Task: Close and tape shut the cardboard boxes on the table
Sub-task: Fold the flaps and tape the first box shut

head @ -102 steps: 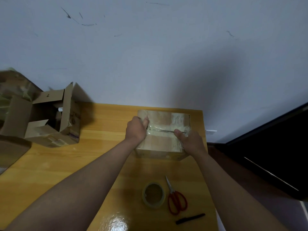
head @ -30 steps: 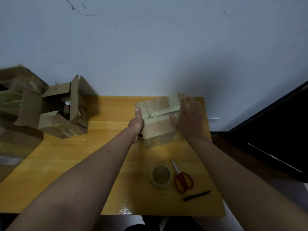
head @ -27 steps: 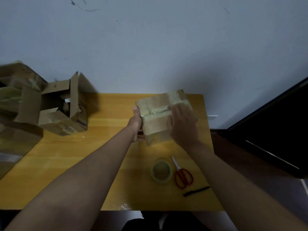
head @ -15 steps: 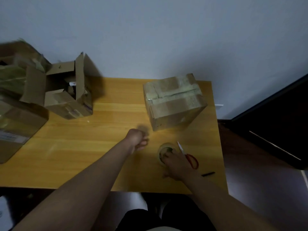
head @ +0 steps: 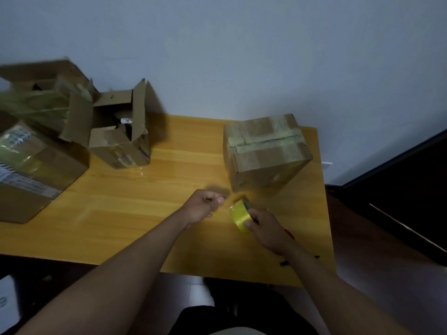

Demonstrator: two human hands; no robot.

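Note:
A closed cardboard box (head: 263, 151) with tape across its top seam stands at the far right of the wooden table (head: 150, 209). In front of it my right hand (head: 267, 228) grips a yellowish tape roll (head: 239, 215), lifted off the table and held on edge. My left hand (head: 205, 206) hovers just left of the roll with fingers curled, holding nothing I can see. A small box (head: 116, 131) with its flaps open stands at the far left. A larger box (head: 31, 165) with labels and tape sits at the left edge.
Red scissors (head: 289, 234) lie mostly hidden under my right wrist. A black pen (head: 284, 263) shows near the table's front right corner. A white wall backs the table. Dark furniture (head: 399, 189) stands to the right.
Both hands left the taped box, which stays rotated at the right. My right hand took the tape roll off the table and raised it. The camera pulled back and tilted down.

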